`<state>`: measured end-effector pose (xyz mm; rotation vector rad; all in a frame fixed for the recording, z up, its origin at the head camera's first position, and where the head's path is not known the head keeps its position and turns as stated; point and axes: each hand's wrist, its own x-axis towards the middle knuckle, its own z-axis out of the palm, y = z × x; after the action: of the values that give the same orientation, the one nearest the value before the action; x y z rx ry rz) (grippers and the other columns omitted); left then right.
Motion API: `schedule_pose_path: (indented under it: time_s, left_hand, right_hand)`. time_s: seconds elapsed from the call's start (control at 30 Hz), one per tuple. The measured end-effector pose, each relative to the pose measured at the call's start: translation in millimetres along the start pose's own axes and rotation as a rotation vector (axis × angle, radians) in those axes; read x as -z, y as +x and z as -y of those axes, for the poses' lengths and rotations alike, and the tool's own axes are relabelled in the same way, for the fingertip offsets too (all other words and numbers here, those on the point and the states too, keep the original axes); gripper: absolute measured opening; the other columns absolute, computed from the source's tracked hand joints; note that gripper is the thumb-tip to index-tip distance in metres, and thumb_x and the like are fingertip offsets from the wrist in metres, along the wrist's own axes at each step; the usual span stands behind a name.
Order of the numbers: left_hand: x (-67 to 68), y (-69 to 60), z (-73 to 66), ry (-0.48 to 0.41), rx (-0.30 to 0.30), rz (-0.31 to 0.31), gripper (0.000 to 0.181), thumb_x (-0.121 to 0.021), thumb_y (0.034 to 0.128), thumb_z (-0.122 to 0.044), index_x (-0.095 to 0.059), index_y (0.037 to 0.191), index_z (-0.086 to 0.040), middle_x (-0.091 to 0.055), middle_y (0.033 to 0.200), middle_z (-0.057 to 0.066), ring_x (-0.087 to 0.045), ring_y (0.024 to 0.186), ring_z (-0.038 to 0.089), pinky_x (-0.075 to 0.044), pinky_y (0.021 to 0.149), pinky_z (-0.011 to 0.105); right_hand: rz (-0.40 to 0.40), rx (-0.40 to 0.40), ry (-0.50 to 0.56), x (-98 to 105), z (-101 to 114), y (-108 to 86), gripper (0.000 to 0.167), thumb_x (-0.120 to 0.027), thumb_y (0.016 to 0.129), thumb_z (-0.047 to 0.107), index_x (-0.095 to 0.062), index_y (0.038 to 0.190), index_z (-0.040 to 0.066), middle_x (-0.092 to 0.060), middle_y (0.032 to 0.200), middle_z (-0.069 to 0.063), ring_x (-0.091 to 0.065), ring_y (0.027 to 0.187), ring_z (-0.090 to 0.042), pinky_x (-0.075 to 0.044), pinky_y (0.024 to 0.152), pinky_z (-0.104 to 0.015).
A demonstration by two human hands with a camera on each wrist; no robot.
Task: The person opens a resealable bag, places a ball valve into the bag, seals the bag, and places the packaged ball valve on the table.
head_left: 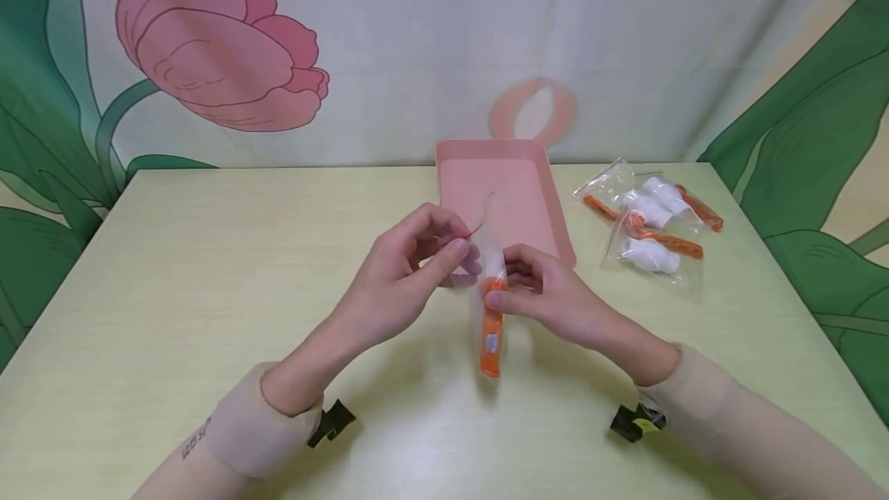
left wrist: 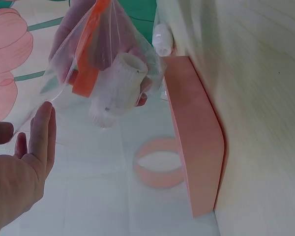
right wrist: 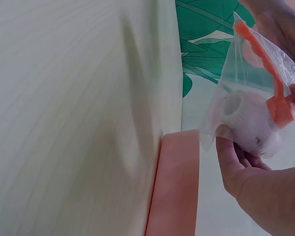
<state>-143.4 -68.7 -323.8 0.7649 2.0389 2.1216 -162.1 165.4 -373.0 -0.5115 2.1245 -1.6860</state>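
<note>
A clear zip bag [right wrist: 226, 83] hangs between my hands over the table. Inside it are an orange strip [head_left: 491, 330] and a white, hollow, ribbed plastic piece [left wrist: 120, 86]. My left hand [head_left: 399, 276] pinches the bag's edge between thumb and finger. From the right side, my right hand [head_left: 556, 295] grips the bag around the white piece, its thumb on the orange strip. In the right wrist view, the white piece [right wrist: 250, 123] shows a round opening at one end. Whether the bag's seal is open I cannot tell.
A shallow pink tray [head_left: 496, 168] stands behind my hands near the table's back edge. To its right lie several similar clear bags [head_left: 684, 280] with orange strips and white pieces. A printed curtain [head_left: 389, 60] hangs behind the table [head_left: 174, 315].
</note>
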Motion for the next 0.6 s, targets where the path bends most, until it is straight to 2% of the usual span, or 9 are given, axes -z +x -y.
schedule_pose_path:
  time_s: [0.13,0.33,0.47,0.6]
  left_hand:
    - [0.2,-0.6,0.6,0.007,-0.003,0.021,0.014,-0.061,0.1024,-0.002,-0.058,0.115,0.001,-0.062,0.106,0.017,-0.069,0.096,0.032,-0.06,0.083,0.042]
    - [3.7,-2.4,1.1,0.119,-0.006,0.034,0.018,-0.063,0.1032,-0.009,-0.059,0.119,-0.002,-0.067,0.107,0.011,-0.067,0.098,0.024,-0.059,0.085,0.04]
    - [6.0,-3.3,2.4,0.163,-0.005,0.046,0.015,-0.062,0.104,-0.011,-0.062,0.118,-0.005,-0.066,0.108,0.012,-0.065,0.098,0.027,-0.058,0.085,0.04]
    - [8.8,-3.9,5.6,0.227,-0.006,0.055,0.012,-0.063,0.104,-0.013,-0.063,0.115,-0.008,-0.066,0.106,0.007,-0.064,0.099,0.026,-0.055,0.085,0.04]
  right_hand:
    - [-0.032,-0.028,-0.083,5,-1,-5.4,0.05,-0.076,0.094,0.016,-0.052,0.133,-0.003,-0.064,0.119,-0.014,-0.064,0.109,-0.028,-0.056,0.091,-0.033]
    - [-0.052,-0.042,-0.218,17,-2,-16.7,0.049,-0.08,0.091,0.021,-0.057,0.13,0.0,-0.065,0.114,-0.011,-0.063,0.106,-0.026,-0.056,0.089,-0.03]
    - [-0.052,-0.056,-0.289,26,-1,-24.4,0.051,-0.082,0.089,0.024,-0.059,0.129,0.003,-0.065,0.114,-0.009,-0.062,0.106,-0.025,-0.056,0.09,-0.03]
    - [-0.054,-0.064,-0.341,37,-2,-31.9,0.05,-0.082,0.089,0.026,-0.06,0.128,0.004,-0.065,0.113,-0.008,-0.061,0.106,-0.024,-0.056,0.089,-0.032]
